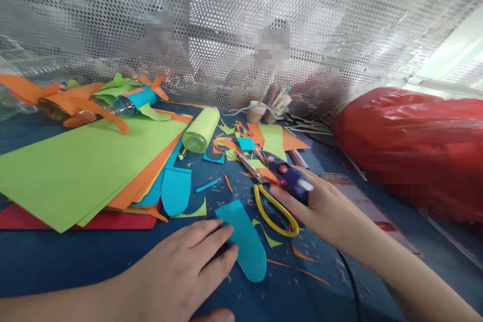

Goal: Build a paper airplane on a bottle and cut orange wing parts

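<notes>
Paper stack point(94, 161) left of glue gun point(296, 185), phone point(372, 206) right, bag point(411, 146) farther right, cups point(256, 112) behind, apparently near mesh point(226, 20)

Glue gun point(295, 187), scissors point(256, 174) obstruct centre; red bag point(411, 143), right; near-left tabletop point(75, 257) passable.

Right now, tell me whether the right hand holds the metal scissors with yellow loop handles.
No: the right hand grips a dark blue glue gun, while the scissors lie on the dark blue tabletop.
</notes>
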